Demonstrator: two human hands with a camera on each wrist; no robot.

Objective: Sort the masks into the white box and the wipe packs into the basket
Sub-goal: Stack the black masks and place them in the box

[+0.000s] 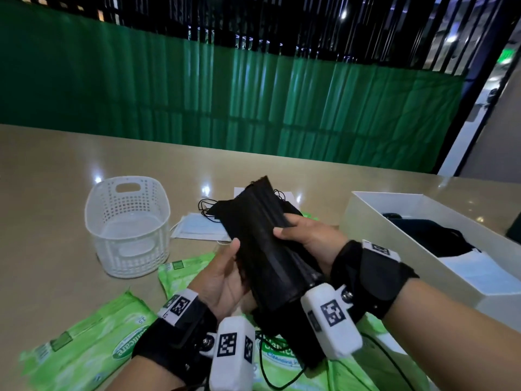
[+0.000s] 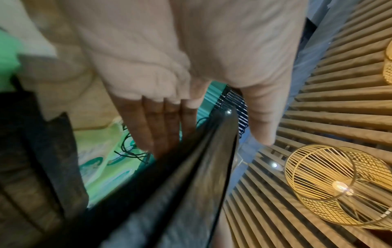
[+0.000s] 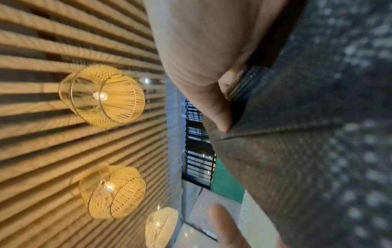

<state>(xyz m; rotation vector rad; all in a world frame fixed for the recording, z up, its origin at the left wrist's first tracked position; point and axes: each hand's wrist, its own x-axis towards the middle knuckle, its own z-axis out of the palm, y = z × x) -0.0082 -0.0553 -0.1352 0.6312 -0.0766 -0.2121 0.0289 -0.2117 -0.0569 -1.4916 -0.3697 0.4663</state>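
Note:
A stack of black masks (image 1: 267, 244) is held tilted above the table, between both hands. My left hand (image 1: 228, 263) holds its left edge, thumb on top and fingers underneath. My right hand (image 1: 293, 230) grips the right edge with fingers curled over it. In the left wrist view the black masks (image 2: 212, 159) run between my fingers (image 2: 161, 127) and thumb. The white basket (image 1: 128, 224) stands at the left with nothing visible inside. At the right, the white box (image 1: 363, 221) holds black masks (image 1: 434, 235) and a white one. Green wipe packs (image 1: 84, 348) lie under my wrists.
Another black mask (image 1: 214, 210) and pale masks (image 1: 197, 227) lie on the beige table (image 1: 56, 179) behind my hands, between basket and box. One more wipe pack (image 1: 183, 269) sits by the basket. A green curtain hangs beyond the table's far edge.

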